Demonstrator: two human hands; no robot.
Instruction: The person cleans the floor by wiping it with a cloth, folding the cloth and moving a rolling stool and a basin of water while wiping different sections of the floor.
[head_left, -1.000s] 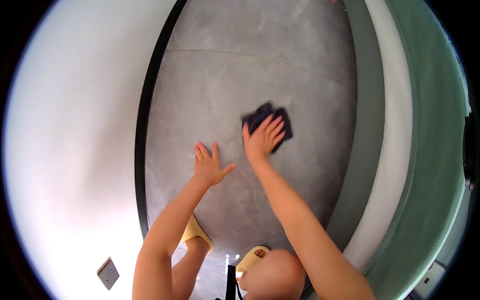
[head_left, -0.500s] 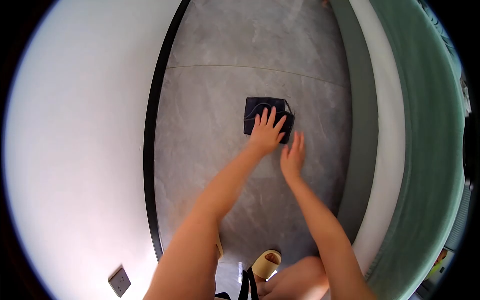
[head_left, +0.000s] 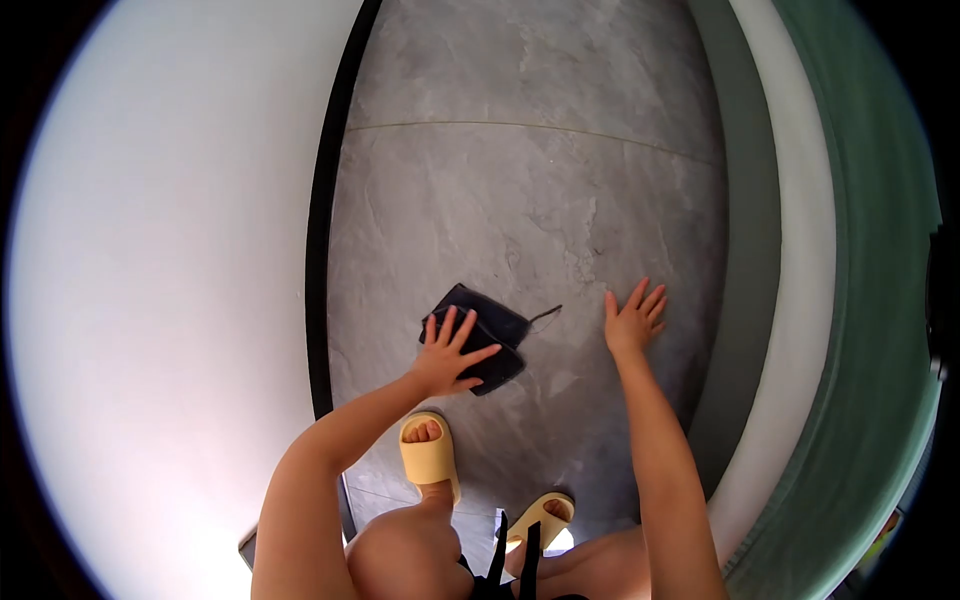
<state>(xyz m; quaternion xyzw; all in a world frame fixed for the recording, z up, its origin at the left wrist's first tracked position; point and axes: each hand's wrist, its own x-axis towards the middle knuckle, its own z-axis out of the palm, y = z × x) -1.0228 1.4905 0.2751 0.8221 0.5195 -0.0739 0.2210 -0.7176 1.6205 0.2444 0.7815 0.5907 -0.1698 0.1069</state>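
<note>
A folded dark navy cloth (head_left: 492,318) with a small loop at its right corner lies on the grey tiled floor. My left hand (head_left: 445,358) presses flat on its left part, fingers spread, covering some of the cloth. Away to the right, my right hand (head_left: 634,322) is open over the bare floor, its fingers apart and nothing in them. I cannot tell whether its palm touches the tile.
My feet, in yellow slippers (head_left: 430,462), are below the cloth. A white wall with a black skirting board (head_left: 318,250) runs along the left. On the right are a grey base (head_left: 750,250) and a green fabric side (head_left: 885,300).
The cloth has come nearer to me and to the left, and turned, with my left hand on it. My right hand has moved away to the right and spread its fingers.
</note>
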